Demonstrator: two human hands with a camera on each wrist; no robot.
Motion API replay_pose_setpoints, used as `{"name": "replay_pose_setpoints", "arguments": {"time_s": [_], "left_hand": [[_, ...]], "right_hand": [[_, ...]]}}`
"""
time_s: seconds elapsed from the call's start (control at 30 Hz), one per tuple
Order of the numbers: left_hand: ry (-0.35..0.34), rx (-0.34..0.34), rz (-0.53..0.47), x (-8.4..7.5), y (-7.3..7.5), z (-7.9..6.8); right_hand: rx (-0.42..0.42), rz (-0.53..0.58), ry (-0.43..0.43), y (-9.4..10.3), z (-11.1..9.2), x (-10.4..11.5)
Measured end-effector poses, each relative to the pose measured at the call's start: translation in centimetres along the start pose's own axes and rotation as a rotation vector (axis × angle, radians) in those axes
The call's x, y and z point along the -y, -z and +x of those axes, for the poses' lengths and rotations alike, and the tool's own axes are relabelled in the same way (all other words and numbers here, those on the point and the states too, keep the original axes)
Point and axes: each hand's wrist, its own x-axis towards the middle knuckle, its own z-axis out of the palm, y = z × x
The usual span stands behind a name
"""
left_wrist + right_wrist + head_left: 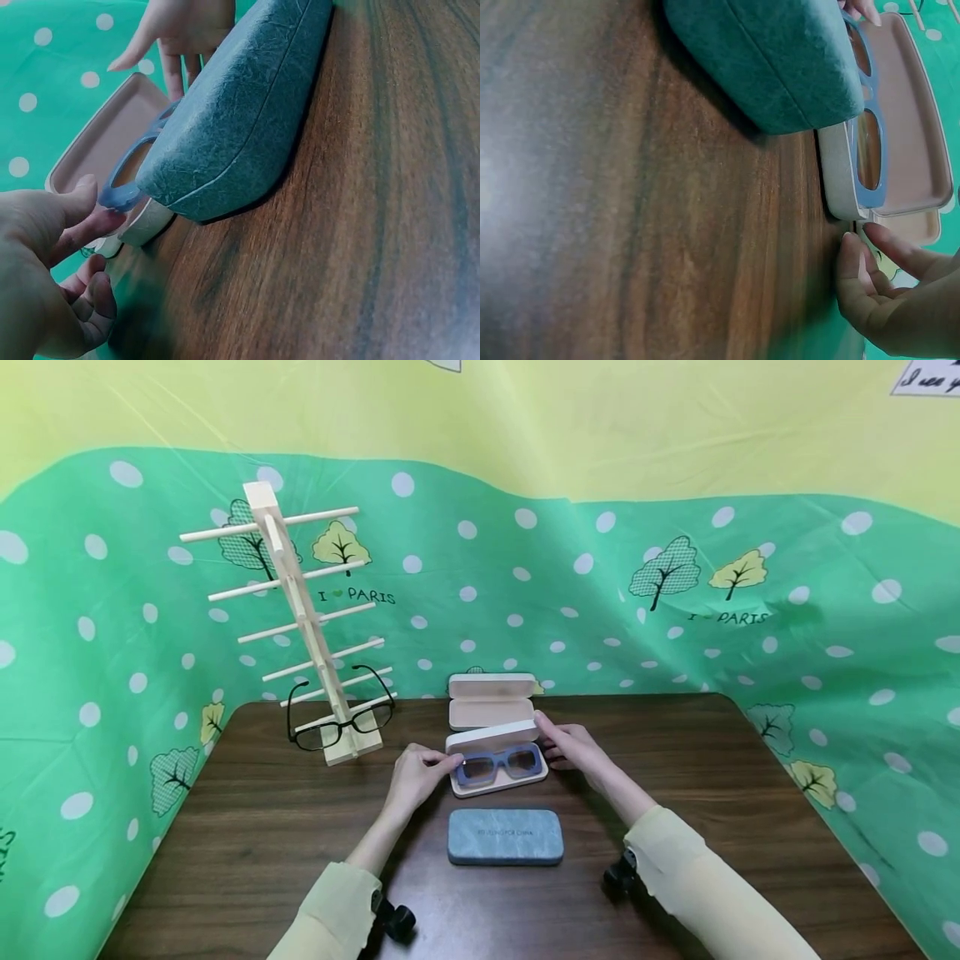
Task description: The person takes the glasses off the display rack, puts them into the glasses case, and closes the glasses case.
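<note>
Blue-framed glasses with brown-tinted lenses lie in an open eyeglass case with a pale inside. My left hand pinches the left end of the glasses between thumb and index finger. At the case's right end is my right hand, its fingers loosely bent by the hinge corner and lid. In the right wrist view, that hand's fingertips are close to the case corner, holding nothing. A closed blue-green eyeglass case lies in front and partly hides the glasses in both wrist views.
Behind stands another open, pale-lined case. A wooden glasses rack with several pegs rises at the left, black-framed glasses hanging low on it. A green patterned cloth hangs behind the brown wooden table.
</note>
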Motion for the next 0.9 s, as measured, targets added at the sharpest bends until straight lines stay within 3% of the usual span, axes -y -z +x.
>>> {"name": "replay_pose_setpoints", "arguments": {"time_s": [0.5,0.7,0.9], "left_hand": [[0.053,-0.031,-0.006,-0.3,0.8,-0.1],[0.042,0.037,0.01,-0.4,1.7,0.3],[0.13,0.112,-0.026,-0.8,1.9,1.1]], "right_hand": [[0.005,-0.078,-0.019,-0.2,0.5,0.1],[-0.003,-0.079,-0.026,-0.2,0.5,0.1],[-0.003,-0.083,-0.029,-0.2,0.4,0.1]]}}
